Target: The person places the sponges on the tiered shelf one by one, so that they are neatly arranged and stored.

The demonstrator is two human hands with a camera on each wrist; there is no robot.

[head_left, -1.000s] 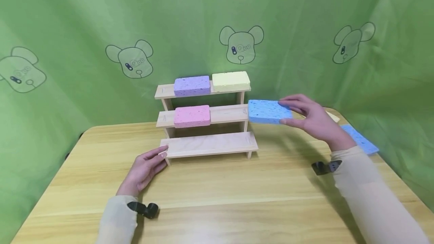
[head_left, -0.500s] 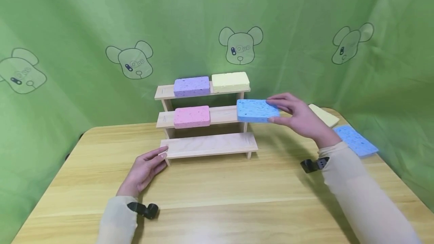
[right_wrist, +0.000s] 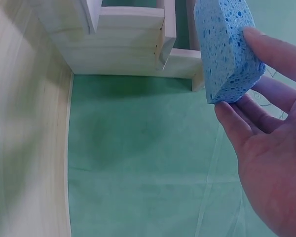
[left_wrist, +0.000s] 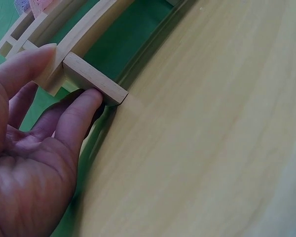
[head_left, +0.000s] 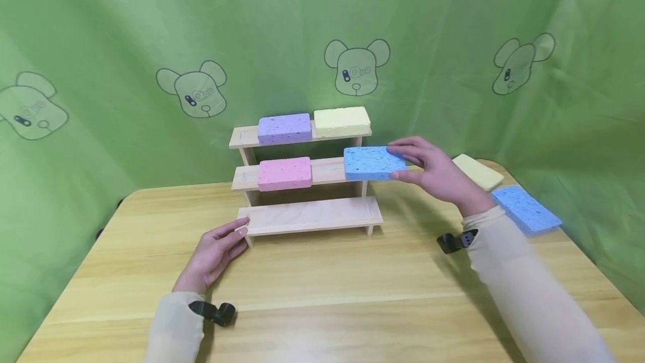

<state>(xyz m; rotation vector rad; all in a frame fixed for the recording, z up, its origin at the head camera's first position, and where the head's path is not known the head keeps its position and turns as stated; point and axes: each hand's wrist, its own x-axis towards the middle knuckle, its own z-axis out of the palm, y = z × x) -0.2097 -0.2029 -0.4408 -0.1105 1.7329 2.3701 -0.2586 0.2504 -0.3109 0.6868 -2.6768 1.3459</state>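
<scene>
My right hand point(head_left: 435, 171) pinches a thick blue sponge point(head_left: 370, 162) between thumb and fingers at its right end. This sponge is over the right part of the middle tier of a three-tier wooden stand point(head_left: 312, 215); in the right wrist view the sponge point(right_wrist: 222, 49) looks tilted beside the tier ends. My left hand point(head_left: 214, 254) holds the stand's lowest tier at its left end, the thumb on the board and the fingers against the leg point(left_wrist: 94, 78). On the middle tier's left lies a pink sponge point(head_left: 285, 173). Purple point(head_left: 285, 128) and pale yellow point(head_left: 342, 121) sponges sit on the top tier.
At the table's right edge lie another blue sponge point(head_left: 526, 209) and a pale yellow one point(head_left: 477, 171), both flat. A green curtain point(head_left: 272, 27) with printed bear heads hangs close behind and beside the wooden table point(head_left: 312, 301).
My right hand has carried the blue sponge leftward, from beside the middle tier to over its right part. The yellow sponge on the table shows more fully. My left hand stays put.
</scene>
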